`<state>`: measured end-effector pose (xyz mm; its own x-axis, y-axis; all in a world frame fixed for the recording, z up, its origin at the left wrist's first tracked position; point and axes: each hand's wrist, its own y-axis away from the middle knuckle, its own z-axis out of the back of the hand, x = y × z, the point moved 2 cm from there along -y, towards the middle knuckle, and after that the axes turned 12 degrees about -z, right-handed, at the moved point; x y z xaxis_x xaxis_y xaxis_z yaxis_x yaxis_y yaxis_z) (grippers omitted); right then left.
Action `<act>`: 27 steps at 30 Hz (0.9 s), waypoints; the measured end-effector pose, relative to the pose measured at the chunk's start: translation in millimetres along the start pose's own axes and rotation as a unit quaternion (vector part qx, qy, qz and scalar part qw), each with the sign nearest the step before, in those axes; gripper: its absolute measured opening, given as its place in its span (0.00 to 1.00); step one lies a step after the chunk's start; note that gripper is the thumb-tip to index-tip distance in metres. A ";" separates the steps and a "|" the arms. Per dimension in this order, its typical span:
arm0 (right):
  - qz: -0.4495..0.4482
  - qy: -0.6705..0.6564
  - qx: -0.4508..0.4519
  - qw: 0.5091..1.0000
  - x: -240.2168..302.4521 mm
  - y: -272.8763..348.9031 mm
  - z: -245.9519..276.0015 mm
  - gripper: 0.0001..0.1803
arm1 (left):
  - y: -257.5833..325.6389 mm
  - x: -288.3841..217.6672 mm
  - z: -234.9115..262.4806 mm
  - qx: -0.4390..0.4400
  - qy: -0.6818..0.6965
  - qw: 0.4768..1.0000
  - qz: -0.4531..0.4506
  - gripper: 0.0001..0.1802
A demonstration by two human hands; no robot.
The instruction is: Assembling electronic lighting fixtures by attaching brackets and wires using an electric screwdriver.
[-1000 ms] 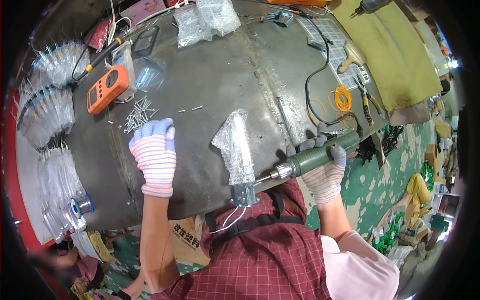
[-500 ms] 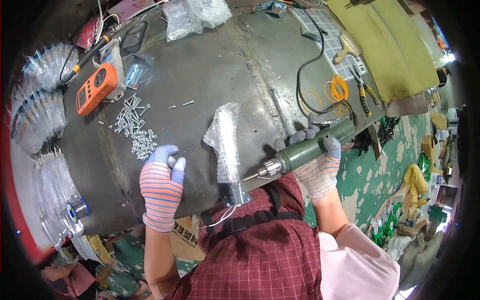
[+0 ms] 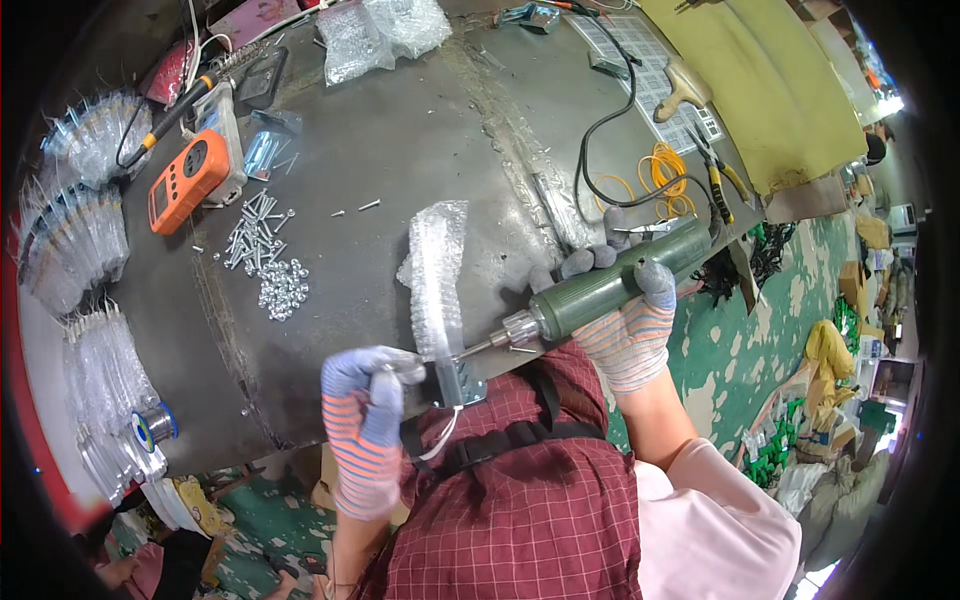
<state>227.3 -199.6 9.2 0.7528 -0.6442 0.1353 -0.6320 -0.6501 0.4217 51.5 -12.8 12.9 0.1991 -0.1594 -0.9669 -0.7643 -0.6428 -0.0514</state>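
My right hand (image 3: pixel 640 335), in a striped grey-fingered glove, grips a green electric screwdriver (image 3: pixel 600 290). Its bit points left and reaches a small dark metal-ended part (image 3: pixel 462 384) at the table's near edge. White wires hang from that part, and a clear bubble-wrap sleeve (image 3: pixel 437 265) covers its long body. Beside the part's left side is my left hand (image 3: pixel 365 420), gloved, with thumb and fingertips pinched together. Whatever sits between those fingertips is too small and blurred to make out. Farther left lie a heap of screws (image 3: pixel 258 228) and a pile of nuts (image 3: pixel 284 290).
An orange handheld meter (image 3: pixel 188 180) and a solder spool (image 3: pixel 155 425) are at left, near bundles of bubble-wrapped parts (image 3: pixel 100 370). Pliers (image 3: pixel 717 180), yellow wire (image 3: pixel 668 180) and a black cable (image 3: pixel 583 150) lie at right. Two loose screws (image 3: pixel 370 204) rest mid-table.
My left hand has moved right, from beside the nuts to the wired part, its fingers now pinched. The screwdriver stays in my right hand, its bit now against or very near the part.
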 end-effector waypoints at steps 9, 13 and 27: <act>0.034 0.369 0.034 0.928 25.7 -15.3 -67.9 0.31 | 27.6 21.9 -2.0 -0.123 0.123 0.984 0.030 0.10; 0.272 0.800 0.055 0.531 48.7 -50.8 -81.4 0.32 | 26.3 22.9 -7.7 -0.128 0.113 0.985 0.007 0.11; 0.161 0.969 0.160 0.094 -35.0 10.5 -33.8 0.06 | 25.9 31.9 -19.7 -0.042 -0.010 0.995 -0.089 0.10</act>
<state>200.5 -170.2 39.2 -0.8925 0.4304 0.1351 -0.4182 -0.9017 0.1098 50.1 -49.3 -14.3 0.3137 -0.0239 -0.9492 -0.6643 -0.7199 -0.2014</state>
